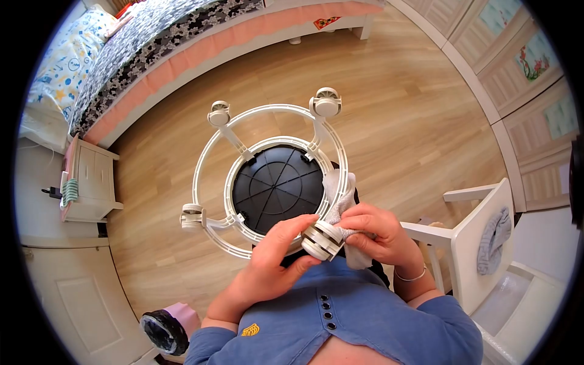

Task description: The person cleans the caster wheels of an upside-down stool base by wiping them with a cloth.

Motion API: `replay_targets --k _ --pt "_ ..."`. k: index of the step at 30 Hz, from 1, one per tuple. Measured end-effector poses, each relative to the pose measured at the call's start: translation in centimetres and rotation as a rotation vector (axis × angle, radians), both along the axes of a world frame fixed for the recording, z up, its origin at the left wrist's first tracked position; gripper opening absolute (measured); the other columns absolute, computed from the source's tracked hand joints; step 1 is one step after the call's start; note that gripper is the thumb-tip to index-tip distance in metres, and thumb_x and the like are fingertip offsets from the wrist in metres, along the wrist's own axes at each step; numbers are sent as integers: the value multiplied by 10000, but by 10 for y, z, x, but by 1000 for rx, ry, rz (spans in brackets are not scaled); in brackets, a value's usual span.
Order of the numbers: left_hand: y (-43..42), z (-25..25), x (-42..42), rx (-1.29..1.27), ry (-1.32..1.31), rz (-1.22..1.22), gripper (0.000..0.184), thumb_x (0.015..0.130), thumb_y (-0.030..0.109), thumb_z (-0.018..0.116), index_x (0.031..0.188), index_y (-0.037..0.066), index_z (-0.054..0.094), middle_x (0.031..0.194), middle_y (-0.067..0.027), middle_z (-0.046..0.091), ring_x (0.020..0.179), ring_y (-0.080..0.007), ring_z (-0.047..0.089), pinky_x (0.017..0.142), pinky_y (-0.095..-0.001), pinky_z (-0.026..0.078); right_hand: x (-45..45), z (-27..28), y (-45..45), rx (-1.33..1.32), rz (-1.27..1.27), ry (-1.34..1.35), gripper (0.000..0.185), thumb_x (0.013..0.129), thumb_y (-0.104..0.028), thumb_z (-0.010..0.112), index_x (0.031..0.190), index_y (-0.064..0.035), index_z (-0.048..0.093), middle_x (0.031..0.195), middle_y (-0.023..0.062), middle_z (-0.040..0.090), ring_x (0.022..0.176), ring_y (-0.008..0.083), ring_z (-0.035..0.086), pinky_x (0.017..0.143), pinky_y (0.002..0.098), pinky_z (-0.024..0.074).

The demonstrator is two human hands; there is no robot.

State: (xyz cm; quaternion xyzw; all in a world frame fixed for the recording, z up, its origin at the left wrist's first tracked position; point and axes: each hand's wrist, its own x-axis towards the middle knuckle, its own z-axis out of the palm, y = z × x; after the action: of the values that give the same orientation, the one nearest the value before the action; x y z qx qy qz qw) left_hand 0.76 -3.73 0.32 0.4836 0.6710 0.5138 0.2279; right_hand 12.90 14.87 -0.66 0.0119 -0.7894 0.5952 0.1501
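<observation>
An upturned white stool-like frame (199, 164) with two rings, a black ribbed round underside (277, 185) and caster wheels at its edge lies before my body. My left hand (271, 258) grips the nearest caster wheel (317, 243) between thumb and fingers. Against the same wheel's right side, my right hand (374, 234) pinches a light grey cloth (340, 188). Part of that cloth drapes up over the frame's ring, and another part hangs below my fingers. Farther away, the other casters (326, 103) point upward, untouched.
A white chair (474, 243) with a grey cloth item (494, 240) on it stands at right. At the back is a bed (176, 48); a white nightstand (94, 176) stands left. A black-lined bin (164, 331) sits lower left. Wardrobe doors (486, 61) line the right side.
</observation>
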Motion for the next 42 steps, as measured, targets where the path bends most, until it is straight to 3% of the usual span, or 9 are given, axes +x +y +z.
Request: replay_targets --k 4,9,16,20,23,33,36,38,42 --pt "7 -6 3 94 155 -148 709 730 322 697 1224 -64 366 1171 -212 463 1054 -341 485 879 -381 394 2 -2 -5 54 7 9 189 767 -51 629 952 -14 615 886 102 586 778 208 585 659 272 470" --pt "15 -17 15 166 212 70 688 590 285 799 1077 -30 427 993 -203 510 868 -330 528 761 -384 437 6 -4 -11 11 13 9 196 760 -55 641 946 2 612 888 109 591 792 214 589 668 277 473" --pt "21 -8 8 179 308 -9 583 565 156 786 1010 -5 446 942 -158 531 791 -302 536 669 -351 457 10 12 -3 -218 -197 19 200 841 -87 543 1003 17 596 956 137 578 856 212 564 748 276 438" --pt "24 -7 14 101 129 -10 561 550 149 787 987 14 461 914 -126 530 802 -287 526 696 -356 441 5 14 -3 -2 112 77 280 809 -70 577 1083 -12 586 1064 145 500 921 229 538 773 291 439" --pt "26 -7 16 58 15 -14 563 543 153 791 979 22 459 883 -119 518 807 -287 511 713 -361 418 2 12 -11 37 122 103 377 720 -13 655 1087 -74 596 1014 126 485 886 232 535 778 308 450" --pt "33 -23 18 109 178 -17 558 564 116 794 993 58 441 913 -106 510 803 -262 506 715 -326 415 0 15 -28 128 -175 -57 181 781 -83 624 931 -12 553 833 89 548 739 169 542 644 272 447" --pt "30 -14 13 84 75 -23 514 547 118 769 948 40 457 859 -106 501 797 -280 494 713 -345 397 -3 0 -29 -230 -268 -255 151 859 -142 555 950 -22 544 852 67 581 742 121 550 657 250 457" --pt "30 -5 8 62 11 -29 500 557 123 768 945 41 463 859 -105 504 800 -277 497 718 -346 403 -6 -15 -23 -934 -177 -133 177 911 -178 476 992 -33 537 914 40 593 783 85 552 688 232 468" --pt "31 -3 5 45 -72 -80 475 580 142 770 940 39 478 861 -102 511 804 -271 501 725 -351 414 1 -22 -23 -985 -230 -63 210 926 -175 440 1059 -40 530 944 27 584 845 78 548 746 226 461"
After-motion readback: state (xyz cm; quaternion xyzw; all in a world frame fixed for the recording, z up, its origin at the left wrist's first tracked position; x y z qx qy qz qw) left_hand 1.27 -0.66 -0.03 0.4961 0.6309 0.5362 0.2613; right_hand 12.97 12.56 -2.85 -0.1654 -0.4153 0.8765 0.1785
